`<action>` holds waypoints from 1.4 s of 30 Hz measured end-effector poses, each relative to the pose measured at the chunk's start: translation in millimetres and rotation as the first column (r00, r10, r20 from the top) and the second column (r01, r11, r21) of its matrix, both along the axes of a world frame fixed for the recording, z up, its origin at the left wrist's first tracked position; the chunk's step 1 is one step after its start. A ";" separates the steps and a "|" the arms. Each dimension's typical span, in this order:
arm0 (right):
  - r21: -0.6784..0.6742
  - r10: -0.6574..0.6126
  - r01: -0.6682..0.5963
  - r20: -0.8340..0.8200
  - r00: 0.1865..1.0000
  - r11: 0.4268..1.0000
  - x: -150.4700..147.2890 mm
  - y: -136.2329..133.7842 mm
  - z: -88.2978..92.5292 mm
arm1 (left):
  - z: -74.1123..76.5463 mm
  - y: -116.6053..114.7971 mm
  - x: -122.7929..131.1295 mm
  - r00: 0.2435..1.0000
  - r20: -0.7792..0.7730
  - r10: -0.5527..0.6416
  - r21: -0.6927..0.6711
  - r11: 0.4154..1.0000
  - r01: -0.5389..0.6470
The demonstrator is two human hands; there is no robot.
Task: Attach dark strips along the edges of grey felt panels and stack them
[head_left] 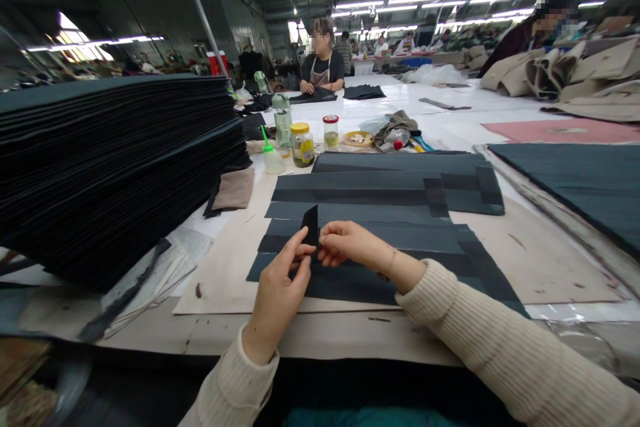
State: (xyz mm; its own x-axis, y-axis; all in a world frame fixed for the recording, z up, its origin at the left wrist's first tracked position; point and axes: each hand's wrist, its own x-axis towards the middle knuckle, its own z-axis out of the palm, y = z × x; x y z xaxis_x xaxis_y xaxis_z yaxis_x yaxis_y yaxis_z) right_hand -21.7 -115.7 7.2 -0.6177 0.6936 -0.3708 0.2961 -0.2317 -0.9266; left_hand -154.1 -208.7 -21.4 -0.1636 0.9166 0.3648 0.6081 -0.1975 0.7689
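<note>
- Here's the small black piece [311, 221], up between both hands, above the dark strips [357, 210] on the pale sheet [215, 283].
- The left hand [283, 280] looks to be pinching its lower left edge; a loose hold could let that upright tip flop or twist.
- Over on the right hand [345, 243], fingertips are bunched at the other edge; whether they truly grip, I can't tell. An uneven pull might crease the piece.
- Watch the forearms! The right sleeve [425, 287] hangs low by the strips, and a brush could skew them.
- Left side, the tall stack [115, 167] looms; a bumped elbow might slide its layers.
</note>
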 end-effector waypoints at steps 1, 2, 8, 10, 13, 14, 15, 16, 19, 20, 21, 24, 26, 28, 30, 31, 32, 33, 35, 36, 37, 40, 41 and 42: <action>-0.024 0.001 -0.002 -0.012 1.000 1.000 0.1 0.9 0.4 | 0.4 0.9 -1.2 0.999 0.034 -0.010 -0.025 1.000 0.011; -0.039 0.004 -0.005 -0.028 1.000 0.999 0.2 1.6 0.4 | 1.1 2.5 -2.8 0.997 0.071 -0.017 -0.053 0.998 0.021; -0.109 0.042 -0.054 -0.112 0.993 0.993 -5.8 -1.6 0.9 | 11.4 27.3 -19.6 0.993 0.117 -0.006 -0.184 0.983 0.028; -0.131 0.051 -0.070 -0.145 0.988 0.989 -10.3 -3.8 1.4 | 15.3 36.7 -24.7 0.999 0.031 -0.022 -0.197 0.980 0.027; -0.184 0.047 -0.086 -0.209 0.977 0.979 -16.4 -4.8 -2.2 | 20.0 45.0 -30.7 0.997 -0.061 -0.043 -0.214 0.976 0.029; -0.203 0.041 -0.088 -0.226 0.973 0.975 -17.7 -4.5 -4.5 | 21.2 46.0 -32.3 0.997 -0.060 -0.050 -0.223 0.974 0.035; -0.220 0.036 -0.090 -0.237 0.971 0.971 -18.7 -4.1 -7.0 | 22.3 46.3 -33.7 0.998 -0.039 -0.059 -0.235 0.971 0.048; -0.232 0.032 -0.090 -0.245 0.969 0.968 -19.3 -3.6 -9.5 | 23.3 46.1 -34.8 0.998 0.002 -0.069 -0.250 0.966 0.067; -0.241 0.043 -0.106 -0.252 0.967 0.965 -19.2 -3.0 -13.5 | 25.3 44.3 -36.3 0.981 0.172 -0.090 -0.295 0.946 0.138; -0.232 0.053 -0.112 -0.247 0.968 0.966 -19.1 -3.1 -13.4 | 25.8 43.6 -36.1 0.972 0.217 -0.091 -0.299 0.942 0.155; -0.216 0.062 -0.115 -0.238 0.969 0.970 -19.1 -3.2 -12.7 | 26.2 43.1 -35.8 0.964 0.248 -0.092 -0.295 0.941 0.166; -0.149 0.077 -0.105 -0.184 0.980 0.983 -20.2 -2.9 -9.5 | 27.4 41.9 -33.8 0.953 0.290 -0.091 -0.280 0.944 0.176; -0.144 0.079 -0.103 -0.168 0.983 0.984 -21.3 -1.8 -8.6 | 28.5 41.3 -32.4 0.946 0.315 -0.074 -0.288 0.942 0.170; -0.173 0.083 -0.116 -0.188 0.979 0.978 -22.0 -0.5 -9.1 | 29.3 41.0 -31.8 0.935 0.350 -0.057 -0.298 0.939 0.169; -0.206 0.083 -0.129 -0.218 0.973 0.970 -21.7 0.2 -10.6 | 29.2 41.3 -33.0 0.922 0.384 -0.052 -0.297 0.939 0.176; -0.214 0.078 -0.128 -0.225 0.971 0.968 -21.3 0.1 -11.7 | 28.8 41.8 -34.8 0.917 0.395 -0.053 -0.295 0.938 0.181; -0.217 0.071 -0.121 -0.224 0.972 0.969 -20.6 -0.4 -13.0 | 28.3 42.5 -37.6 0.915 0.399 -0.052 -0.287 0.941 0.179; -0.214 0.066 -0.113 -0.213 0.975 0.970 -19.8 -1.1 -14.5 | 27.8 43.5 -41.5 0.917 0.397 -0.044 -0.269 0.949 0.163; -0.201 0.049 -0.082 -0.161 0.986 0.976 -17.5 -3.0 -17.4 | 27.4 45.6 -51.2 0.923 0.385 -0.016 -0.222 0.969 0.109; -0.196 0.038 -0.063 -0.129 0.991 0.979 -16.1 -3.9 -18.4 | 27.7 46.5 -56.2 0.925 0.381 -0.002 -0.204 0.975 0.086; -0.191 0.026 -0.045 -0.102 0.994 0.981 -14.8 -4.5 -18.8 | 28.3 47.1 -60.5 0.925 0.379 0.003 -0.198 0.977 0.078; -0.160 -0.007 -0.006 -0.081 0.997 0.987 -13.6 -4.6 -14.9 | 31.0 46.7 -64.5 0.919 0.392 -0.047 -0.244 0.958 0.153; -0.141 0.003 -0.016 -0.086 0.996 0.990 -14.7 -4.3 -12.1 | 31.8 45.9 -62.5 0.914 0.399 -0.070 -0.255 0.949 0.184; -0.119 0.027 -0.037 -0.089 0.996 0.992 -16.6 -3.9 -9.1 | 32.5 45.1 -59.1 0.911 0.404 -0.090 -0.262 0.942 0.209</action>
